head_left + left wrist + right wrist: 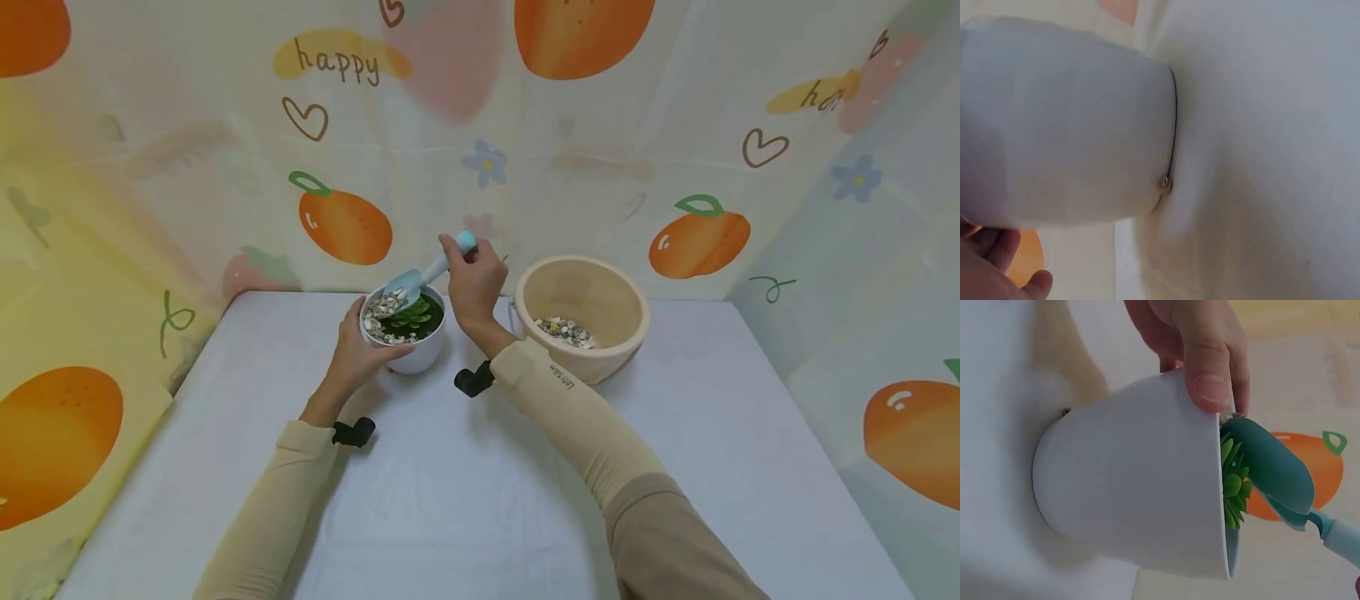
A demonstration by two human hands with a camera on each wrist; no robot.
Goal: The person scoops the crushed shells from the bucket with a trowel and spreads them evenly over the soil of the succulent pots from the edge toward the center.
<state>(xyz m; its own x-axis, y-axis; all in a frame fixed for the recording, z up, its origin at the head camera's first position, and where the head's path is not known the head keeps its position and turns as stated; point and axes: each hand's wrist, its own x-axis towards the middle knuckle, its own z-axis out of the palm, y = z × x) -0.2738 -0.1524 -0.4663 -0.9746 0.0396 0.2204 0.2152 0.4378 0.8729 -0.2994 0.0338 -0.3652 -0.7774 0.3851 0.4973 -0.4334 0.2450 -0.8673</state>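
Note:
A white flowerpot [417,358] holding a green succulent [1233,484] stands on the table. My left hand [358,352] grips the pot from the left, its thumb along the near side by the rim, as the right wrist view also shows. In my right hand [477,282] is the handle of a small blue-green trowel [1279,465]. Its scoop tilts down over the pot's opening, above the left of the plant. Small mixed pebbles [378,323] lie at the scoop's tip and along the left and near part of the pot's inside.
A beige bucket [588,292] stands right of the pot, with a heap of pebbles [566,332] at its bottom. A single pebble [1165,183] sits at the pot's base. White cloth covers the table [442,500], and a fruit-patterned curtain [570,192] hangs close behind.

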